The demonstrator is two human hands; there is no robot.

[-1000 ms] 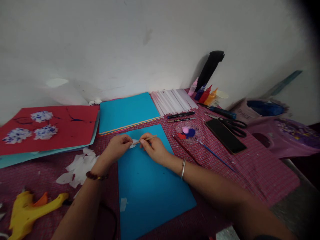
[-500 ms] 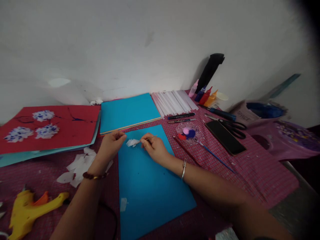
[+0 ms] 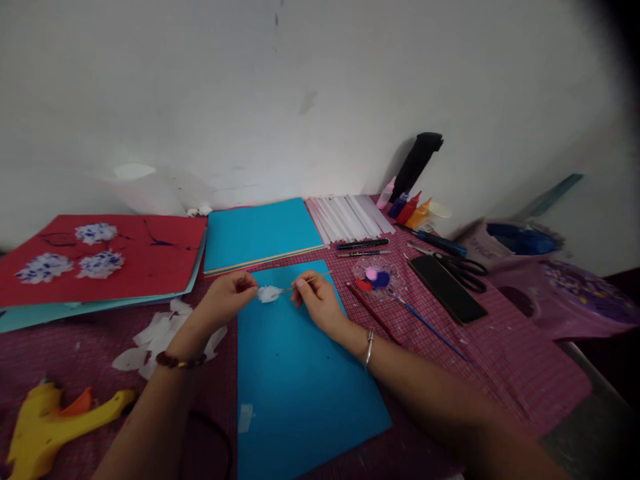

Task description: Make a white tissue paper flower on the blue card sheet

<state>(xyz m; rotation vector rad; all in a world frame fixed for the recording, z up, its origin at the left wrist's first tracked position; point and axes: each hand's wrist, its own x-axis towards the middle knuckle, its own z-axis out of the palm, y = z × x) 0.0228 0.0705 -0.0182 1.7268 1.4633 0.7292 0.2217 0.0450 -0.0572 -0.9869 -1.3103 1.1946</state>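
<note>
A small crumpled piece of white paper lies on the upper part of a blue sheet. My right hand pinches a thin wooden stick, whose tip reaches the right edge of the paper. At the paper's left edge is my left hand, thumb and fingertips pressed together; whether they grip a bit of it is hidden. Loose white paper petals are heaped left of the sheet, partly behind my left forearm.
On the left are a red sheet with white-and-blue paper flowers and a yellow glue gun. White glue sticks lie behind. To the right are a paint palette, brushes, a phone, scissors and paint bottles.
My left fingertips have come down to the paper's left edge. My right hand has shifted slightly right, and more of the stick shows. The camera view has tilted up a little.
</note>
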